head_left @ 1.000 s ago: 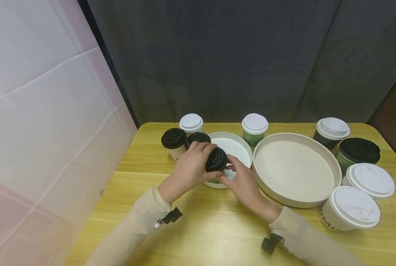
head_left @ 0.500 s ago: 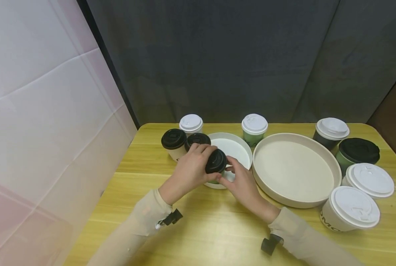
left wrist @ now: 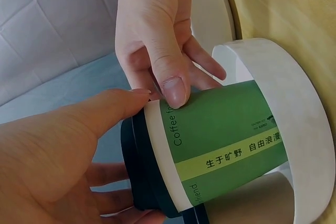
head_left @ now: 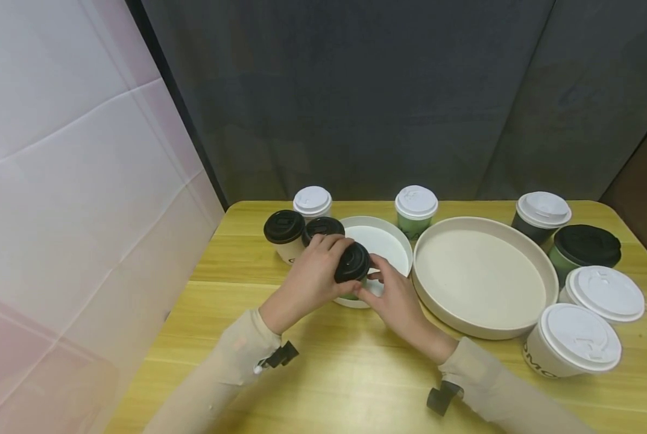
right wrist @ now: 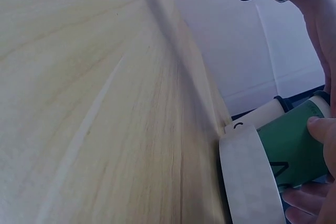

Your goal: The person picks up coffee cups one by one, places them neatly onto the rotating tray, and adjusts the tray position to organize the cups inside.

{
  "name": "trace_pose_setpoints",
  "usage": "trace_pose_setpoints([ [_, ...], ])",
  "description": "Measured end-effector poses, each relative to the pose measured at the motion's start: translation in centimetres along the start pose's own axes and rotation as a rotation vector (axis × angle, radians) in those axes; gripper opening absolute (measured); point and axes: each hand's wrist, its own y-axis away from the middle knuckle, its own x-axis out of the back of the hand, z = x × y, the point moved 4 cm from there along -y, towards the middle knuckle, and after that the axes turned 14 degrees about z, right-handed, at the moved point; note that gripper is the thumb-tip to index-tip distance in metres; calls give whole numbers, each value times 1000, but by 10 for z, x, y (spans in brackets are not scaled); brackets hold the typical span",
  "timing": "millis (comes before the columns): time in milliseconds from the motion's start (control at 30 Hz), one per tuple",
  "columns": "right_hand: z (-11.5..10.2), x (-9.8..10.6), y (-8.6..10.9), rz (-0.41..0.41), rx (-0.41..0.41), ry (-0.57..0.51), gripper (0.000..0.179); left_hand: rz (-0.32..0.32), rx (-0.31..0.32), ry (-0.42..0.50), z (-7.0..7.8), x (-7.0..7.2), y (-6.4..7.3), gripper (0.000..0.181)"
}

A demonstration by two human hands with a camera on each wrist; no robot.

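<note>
A green paper coffee cup (left wrist: 226, 129) with a black lid (head_left: 353, 261) stands within the rim of the small white round tray (head_left: 384, 244). My left hand (head_left: 313, 268) grips it by the lid from the left, thumb at the near side. From the right, my right hand (head_left: 396, 298) holds the cup's green side between thumb and fingers, the thumbs close together. In the left wrist view the right thumb (left wrist: 175, 90) presses the green wall just below the white band. A second black-lidded cup (head_left: 324, 225) is right behind my left hand, partly hidden by it.
Left of the tray are a black-lidded beige cup (head_left: 284, 232) and a white-lidded cup (head_left: 312, 201). A white-lidded green cup (head_left: 416, 211) stands behind. The large cream tray (head_left: 483, 271) adjoins the small one. Several lidded cups, including a white one (head_left: 573, 340), line the right.
</note>
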Motion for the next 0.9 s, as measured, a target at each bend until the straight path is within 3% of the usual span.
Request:
trace_pose_setpoints([
  [567, 0, 1, 0, 6, 45, 18, 64, -20, 11, -5, -2, 3, 0, 81],
  [900, 1, 1, 2, -25, 18, 16, 66, 23, 11, 9, -2, 8, 3, 82],
])
